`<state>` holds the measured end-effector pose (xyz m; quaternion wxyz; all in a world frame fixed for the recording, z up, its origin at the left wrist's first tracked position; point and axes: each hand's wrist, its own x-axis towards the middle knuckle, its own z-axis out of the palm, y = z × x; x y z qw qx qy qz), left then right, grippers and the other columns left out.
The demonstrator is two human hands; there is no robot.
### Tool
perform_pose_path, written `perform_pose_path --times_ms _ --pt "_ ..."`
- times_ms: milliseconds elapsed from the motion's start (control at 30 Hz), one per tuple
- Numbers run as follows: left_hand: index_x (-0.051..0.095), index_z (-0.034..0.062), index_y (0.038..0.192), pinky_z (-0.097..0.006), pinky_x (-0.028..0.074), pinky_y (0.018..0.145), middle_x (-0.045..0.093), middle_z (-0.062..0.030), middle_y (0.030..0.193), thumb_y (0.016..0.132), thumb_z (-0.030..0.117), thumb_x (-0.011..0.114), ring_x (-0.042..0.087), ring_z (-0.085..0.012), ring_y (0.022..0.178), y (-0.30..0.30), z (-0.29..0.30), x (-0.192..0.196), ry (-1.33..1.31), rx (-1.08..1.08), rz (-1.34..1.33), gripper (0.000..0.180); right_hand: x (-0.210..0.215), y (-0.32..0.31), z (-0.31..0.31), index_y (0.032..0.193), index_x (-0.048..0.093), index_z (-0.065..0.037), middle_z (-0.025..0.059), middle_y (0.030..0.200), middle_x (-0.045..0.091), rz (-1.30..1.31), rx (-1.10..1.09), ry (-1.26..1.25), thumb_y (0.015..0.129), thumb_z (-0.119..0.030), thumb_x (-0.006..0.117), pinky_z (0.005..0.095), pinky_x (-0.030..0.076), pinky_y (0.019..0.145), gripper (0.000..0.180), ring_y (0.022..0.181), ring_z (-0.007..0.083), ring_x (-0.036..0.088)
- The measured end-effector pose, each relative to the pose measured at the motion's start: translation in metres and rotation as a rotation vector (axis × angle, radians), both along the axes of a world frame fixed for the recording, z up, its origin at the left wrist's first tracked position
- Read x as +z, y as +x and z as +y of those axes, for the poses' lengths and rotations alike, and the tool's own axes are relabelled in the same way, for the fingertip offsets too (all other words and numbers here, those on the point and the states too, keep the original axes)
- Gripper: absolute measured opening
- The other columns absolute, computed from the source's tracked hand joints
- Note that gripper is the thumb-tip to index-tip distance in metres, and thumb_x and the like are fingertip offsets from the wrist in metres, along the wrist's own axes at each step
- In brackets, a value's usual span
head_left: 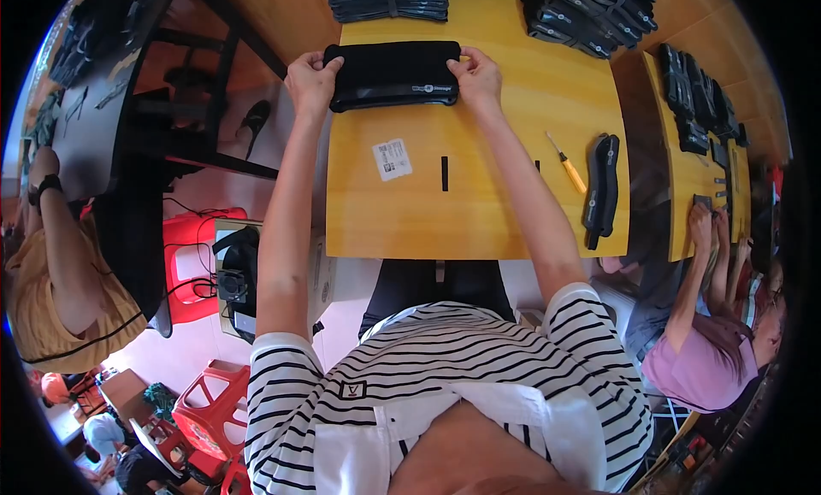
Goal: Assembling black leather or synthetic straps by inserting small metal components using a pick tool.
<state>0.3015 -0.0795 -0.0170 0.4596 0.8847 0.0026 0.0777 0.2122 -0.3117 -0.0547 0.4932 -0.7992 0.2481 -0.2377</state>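
A flat black fabric piece (393,64), stacked or folded, with a glossy strip and small white print along its near edge, lies at the far part of the yellow table (385,221). My left hand (313,79) pinches its left end, thumb on top. On its right end my right hand (477,74) grips in the same way. Nearer me lie a white printed label (392,160) and a short black strip (445,173). To the right rest a yellow-handled tool with a thin metal tip (568,167) and a folded black strap-like piece (602,191).
Bundled black pieces (390,1) stand at the table's far edge, with another bundle (590,18) at the far right. A neighbouring table (684,187) with a co-worker (701,350) is on the right. Red stools (214,401) and another person (68,281) are on the left.
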Motion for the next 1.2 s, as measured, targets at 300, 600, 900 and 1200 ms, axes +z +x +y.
perform_pose_path --times_ms 300,600,900,1200 --pt "0.063 0.0035 0.096 -0.038 0.045 0.079 0.059 -0.013 0.093 0.069 0.026 0.072 0.057 -0.0288 0.092 -0.007 -0.001 0.003 0.141 0.031 -0.023 0.037 0.013 -0.013 0.013 0.105 0.06 -0.004 0.0095 0.081 0.057 0.082 0.001 0.054 0.076 -0.024 0.067 0.0352 0.045 0.07 0.036 0.075 0.0227 0.057" --pt "0.061 0.0052 0.101 -0.039 0.04 0.084 0.057 -0.0124 0.101 0.078 0.019 0.061 0.051 -0.0293 0.096 -0.026 -0.02 0.03 0.322 -0.163 -0.643 0.027 0.059 -0.015 0.02 0.109 0.057 -0.005 0.0129 0.096 0.054 -0.279 0.104 -0.595 0.083 -0.016 0.055 0.0375 0.042 0.08 0.028 0.093 0.0301 0.052" --pt "0.044 0.0144 0.129 -0.055 0.021 0.101 0.044 -0.0091 0.132 0.09 0.037 0.043 0.036 -0.0293 0.124 -0.04 -0.04 -0.022 0.788 -0.357 -0.652 0.046 0.013 0.001 0.034 0.129 0.043 -0.013 0.0117 0.132 0.042 -0.081 0.438 -0.978 0.09 -0.04 0.041 0.0465 0.025 0.103 0.047 0.123 0.0287 0.037" --pt "0.042 0.0162 0.131 -0.054 0.021 0.101 0.042 -0.0079 0.134 0.092 0.036 0.039 0.034 -0.0282 0.126 -0.047 -0.044 -0.021 0.801 -0.355 -0.593 0.044 0.009 -0.003 0.036 0.126 0.045 -0.013 0.0115 0.126 0.048 -0.117 0.383 -1.022 0.089 -0.038 0.044 0.0462 0.028 0.101 0.046 0.12 0.029 0.04"
